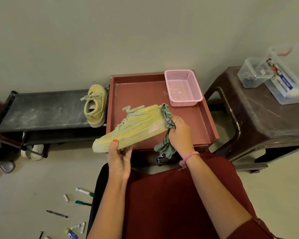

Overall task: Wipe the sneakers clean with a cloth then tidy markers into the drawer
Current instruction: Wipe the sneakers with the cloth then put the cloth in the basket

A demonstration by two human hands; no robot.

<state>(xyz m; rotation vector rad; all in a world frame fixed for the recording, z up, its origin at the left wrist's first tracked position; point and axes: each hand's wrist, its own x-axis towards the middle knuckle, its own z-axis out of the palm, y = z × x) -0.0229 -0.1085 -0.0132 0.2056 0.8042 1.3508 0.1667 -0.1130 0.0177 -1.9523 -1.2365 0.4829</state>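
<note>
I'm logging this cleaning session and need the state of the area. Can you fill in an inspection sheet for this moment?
Surface: open red drawer, bare inside except a pink basket.
Job's things: held sneaker; second sneaker on black rack; striped cloth; markers on the floor.
Clutter: clear plastic boxes on brown stool.
Hands: left hand grips the sole; right hand presses cloth to the heel.
Cables: nothing seen.
Surroundings: plain wall, pale floor.

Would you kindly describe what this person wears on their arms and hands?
Both forearms are bare. The left hand has orange nail polish on its thumb. The right hand wears a silver ring, with a pink braided bracelet at the wrist. A maroon sleeve shows near the right elbow.
</note>
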